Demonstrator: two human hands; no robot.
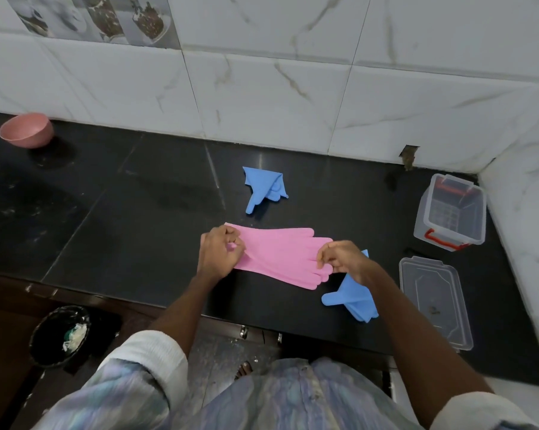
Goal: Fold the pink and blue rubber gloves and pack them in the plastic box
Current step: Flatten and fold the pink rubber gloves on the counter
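A pink rubber glove [280, 256] lies flat across the black counter [138, 212], cuff to the left and fingers to the right. My left hand [220, 254] pinches its cuff end. My right hand [345, 259] pinches its fingertips. One blue glove [263, 187] lies crumpled behind the pink one. A second blue glove [352, 296] lies at the front right, partly under my right wrist. The clear plastic box [449, 212] with red handles stands open at the right, near the wall corner. Its clear lid [432, 302] lies flat in front of it.
A pink bowl [26, 130] sits at the far left of the counter by the tiled wall [262, 88]. A black bin [60, 335] with waste stands on the floor below the counter's front edge. The wall also closes off the right side.
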